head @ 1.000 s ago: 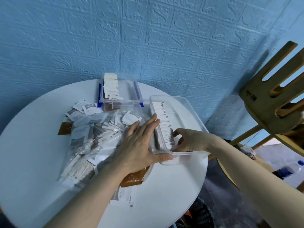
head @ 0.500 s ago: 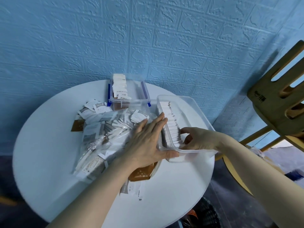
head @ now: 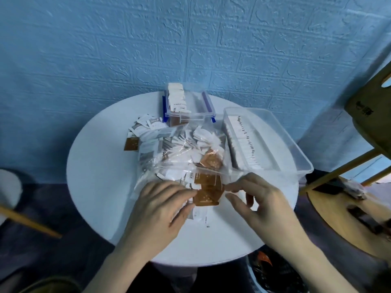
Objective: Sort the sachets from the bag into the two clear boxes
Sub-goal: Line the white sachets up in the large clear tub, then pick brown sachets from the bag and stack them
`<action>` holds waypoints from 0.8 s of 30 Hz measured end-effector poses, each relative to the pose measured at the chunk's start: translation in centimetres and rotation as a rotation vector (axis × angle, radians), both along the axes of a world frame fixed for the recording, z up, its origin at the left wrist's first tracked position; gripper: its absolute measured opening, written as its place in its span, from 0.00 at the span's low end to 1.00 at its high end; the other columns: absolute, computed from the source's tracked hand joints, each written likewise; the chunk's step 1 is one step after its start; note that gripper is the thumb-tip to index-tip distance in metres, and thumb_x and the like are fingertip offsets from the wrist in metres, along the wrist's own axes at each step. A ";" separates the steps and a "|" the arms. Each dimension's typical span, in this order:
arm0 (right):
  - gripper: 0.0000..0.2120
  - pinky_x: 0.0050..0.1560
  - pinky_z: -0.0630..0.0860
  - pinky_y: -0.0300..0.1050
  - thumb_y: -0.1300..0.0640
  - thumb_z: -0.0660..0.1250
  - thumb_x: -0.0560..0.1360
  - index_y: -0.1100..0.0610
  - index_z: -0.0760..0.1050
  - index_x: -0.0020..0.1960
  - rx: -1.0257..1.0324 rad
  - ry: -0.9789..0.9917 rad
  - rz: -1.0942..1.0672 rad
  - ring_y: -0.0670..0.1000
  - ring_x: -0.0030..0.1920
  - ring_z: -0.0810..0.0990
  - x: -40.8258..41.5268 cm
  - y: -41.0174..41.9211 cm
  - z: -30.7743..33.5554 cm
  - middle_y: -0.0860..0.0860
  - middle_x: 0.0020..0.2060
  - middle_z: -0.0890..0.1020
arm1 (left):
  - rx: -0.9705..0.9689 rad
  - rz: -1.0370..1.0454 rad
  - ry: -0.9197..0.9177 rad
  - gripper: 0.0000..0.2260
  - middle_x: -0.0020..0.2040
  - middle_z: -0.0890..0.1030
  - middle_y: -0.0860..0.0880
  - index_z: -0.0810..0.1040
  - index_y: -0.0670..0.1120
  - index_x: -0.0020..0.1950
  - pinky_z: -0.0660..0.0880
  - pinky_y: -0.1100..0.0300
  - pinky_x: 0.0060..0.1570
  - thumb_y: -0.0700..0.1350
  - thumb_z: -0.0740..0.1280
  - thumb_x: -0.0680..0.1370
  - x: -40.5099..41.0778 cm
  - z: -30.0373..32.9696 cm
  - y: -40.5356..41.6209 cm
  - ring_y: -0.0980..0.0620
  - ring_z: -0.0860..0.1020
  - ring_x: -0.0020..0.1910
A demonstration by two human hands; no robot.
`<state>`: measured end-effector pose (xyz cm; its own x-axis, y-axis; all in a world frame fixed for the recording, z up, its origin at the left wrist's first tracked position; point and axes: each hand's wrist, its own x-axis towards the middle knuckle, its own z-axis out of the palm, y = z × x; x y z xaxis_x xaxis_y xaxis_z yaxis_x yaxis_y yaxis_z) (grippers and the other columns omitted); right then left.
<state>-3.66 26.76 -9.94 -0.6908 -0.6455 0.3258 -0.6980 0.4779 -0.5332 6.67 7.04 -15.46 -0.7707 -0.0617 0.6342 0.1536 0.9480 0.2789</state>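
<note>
Head view: the clear bag [head: 169, 153] lies mid-table [head: 101, 187], slumped and crinkled, full of white and brown sachets [head: 209, 161], some spilled out beyond its far left side. Judgement: thin film, light, floppy and slick; it won't hold shape, so it is best taken at the near open edge, while sachets are flat, light packets best pinched by an edge one at a time. Left hand [head: 163, 204] sits palm-down at the bag's near edge, fingers curled toward a brown sachet [head: 208, 193]; whether it actually pinches sachet or film cannot be told. Right hand [head: 260, 199] comes in from the right, thumb and forefinger closed on the film or sachet edge just beside that brown sachet, other fingers loosely curled. Small blue-latched box [head: 190, 112] sits at the far edge with a white stack; larger box [head: 281, 144] to the right holds a white row.
</note>
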 end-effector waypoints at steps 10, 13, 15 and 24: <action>0.24 0.56 0.74 0.48 0.42 0.62 0.77 0.45 0.65 0.72 0.256 0.014 -0.048 0.48 0.65 0.73 -1.9 -5.4 -3.0 0.40 0.70 0.68 | -0.061 0.111 -0.162 0.15 0.59 0.81 0.53 0.82 0.49 0.57 0.66 0.52 0.60 0.53 0.61 0.77 0.8 -1.2 0.9 0.52 0.77 0.60; 0.21 0.52 0.74 0.47 0.44 0.64 0.77 0.46 0.70 0.68 0.286 0.030 -0.076 0.51 0.59 0.77 -1.4 -5.4 -3.3 0.43 0.65 0.71 | -0.045 0.116 -0.192 0.14 0.58 0.81 0.54 0.82 0.50 0.55 0.66 0.52 0.60 0.53 0.61 0.76 0.9 -1.3 0.9 0.52 0.76 0.61; 0.20 0.47 0.73 0.46 0.43 0.66 0.75 0.45 0.72 0.65 0.289 0.047 -0.096 0.52 0.54 0.78 -0.7 -4.9 -3.2 0.43 0.60 0.74 | -0.024 0.120 -0.206 0.13 0.57 0.81 0.55 0.83 0.52 0.53 0.66 0.51 0.60 0.54 0.62 0.76 0.9 -1.2 0.9 0.53 0.76 0.61; 0.13 0.36 0.72 0.46 0.40 0.67 0.72 0.49 0.77 0.44 0.111 -0.003 -0.166 0.51 0.42 0.78 1.9 -4.4 -3.1 0.43 0.52 0.72 | 0.090 0.154 -0.186 0.17 0.54 0.82 0.56 0.84 0.51 0.48 0.65 0.54 0.59 0.58 0.60 0.78 1.1 -1.4 0.8 0.53 0.76 0.60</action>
